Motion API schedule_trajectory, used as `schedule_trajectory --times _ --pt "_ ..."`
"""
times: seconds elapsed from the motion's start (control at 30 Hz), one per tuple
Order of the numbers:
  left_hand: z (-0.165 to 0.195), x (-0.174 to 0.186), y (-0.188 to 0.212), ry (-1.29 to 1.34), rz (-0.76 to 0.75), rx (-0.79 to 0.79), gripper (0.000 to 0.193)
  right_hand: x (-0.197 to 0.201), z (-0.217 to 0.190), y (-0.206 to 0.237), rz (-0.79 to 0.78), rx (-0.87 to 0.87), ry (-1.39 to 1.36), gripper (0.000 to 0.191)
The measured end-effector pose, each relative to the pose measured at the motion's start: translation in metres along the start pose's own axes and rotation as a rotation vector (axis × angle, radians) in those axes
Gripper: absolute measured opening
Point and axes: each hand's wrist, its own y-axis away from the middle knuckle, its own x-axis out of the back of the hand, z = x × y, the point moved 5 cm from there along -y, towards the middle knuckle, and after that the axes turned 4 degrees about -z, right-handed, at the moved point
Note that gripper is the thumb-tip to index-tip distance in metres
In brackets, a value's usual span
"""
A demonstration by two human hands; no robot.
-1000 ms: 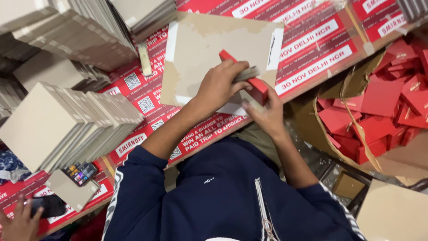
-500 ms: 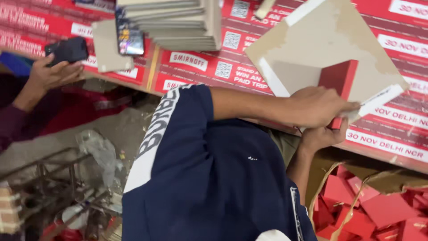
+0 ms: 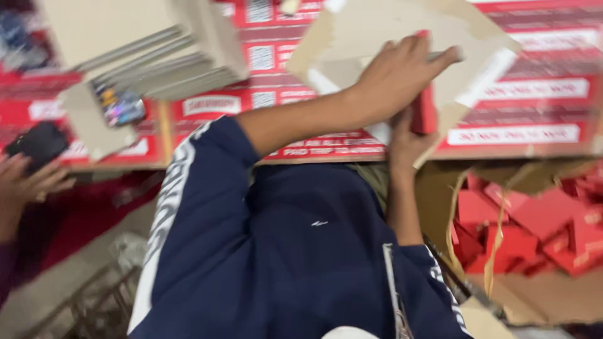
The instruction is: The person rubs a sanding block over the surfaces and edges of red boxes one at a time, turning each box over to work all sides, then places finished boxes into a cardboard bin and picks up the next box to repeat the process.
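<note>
Red printed sheets cover the surface (image 3: 521, 107). Head view: one tan cardboard sheet (image 3: 389, 28) lies on it; one red box (image 3: 424, 112) rests against it. Left hand (image 3: 396, 75) presses flat on the cardboard, fingers spread; right hand (image 3: 405, 141) clenched on the box. Since 0.5 s ago: left hand moved up onto the cardboard. One stack of boards (image 3: 157, 53) at left.

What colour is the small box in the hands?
Red, held against a tan cardboard sheet; head view.

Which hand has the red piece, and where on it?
The right hand grips the red piece by its lower end. The left hand presses flat over its top and the cardboard sheet.
</note>
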Motion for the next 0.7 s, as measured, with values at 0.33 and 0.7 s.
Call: schedule_trajectory --times 0.33,0.7 --pt "0.089 0.009 0.067 0.497 -0.396 -0.087 0.059 0.000 0.008 0.007 0.058 0.041 0.112 0.039" --pt "-0.102 0.016 -0.024 0.051 -0.126 0.402 0.018 -0.007 -0.028 0.004 0.023 0.139 0.219 0.033"
